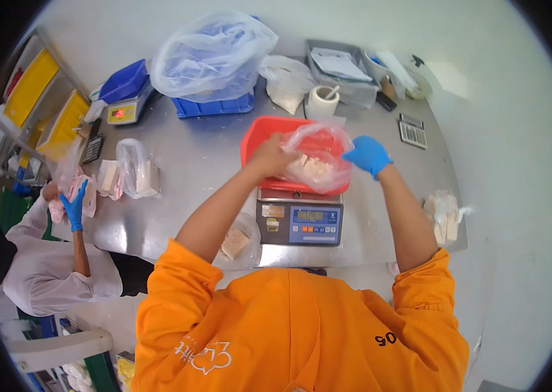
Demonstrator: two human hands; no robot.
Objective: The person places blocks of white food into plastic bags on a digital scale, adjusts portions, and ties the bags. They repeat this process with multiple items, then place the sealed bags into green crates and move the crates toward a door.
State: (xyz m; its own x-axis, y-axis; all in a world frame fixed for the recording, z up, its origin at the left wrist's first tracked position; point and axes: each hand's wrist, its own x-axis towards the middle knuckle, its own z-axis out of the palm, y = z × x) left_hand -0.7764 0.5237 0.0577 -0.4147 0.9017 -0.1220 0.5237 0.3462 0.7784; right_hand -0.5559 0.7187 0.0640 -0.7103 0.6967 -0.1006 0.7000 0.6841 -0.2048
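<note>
A red plastic tray [250,137] sits on a digital scale [298,224], holding a clear plastic bag [318,137] with pale cream pieces [317,170] inside. My bare left hand [272,154] is closed on the bag's left side. At the tray's right, my blue-gloved right hand [366,155] pinches the bag's edge with bent fingers. Below my left forearm, beside the scale, a bag [235,242] with a cream block lies on the steel table [387,196]. Another bag of cream blocks [444,219] lies beyond my right forearm.
A co-worker [60,261] at left handles bagged blocks [86,193] with a blue-gloved hand [73,202]. More wrapped blocks [137,170], a second scale [122,112], a blue crate [214,104], white bags [285,85], a grey bin [361,91] and calculators [413,132] line the table. A wall is right.
</note>
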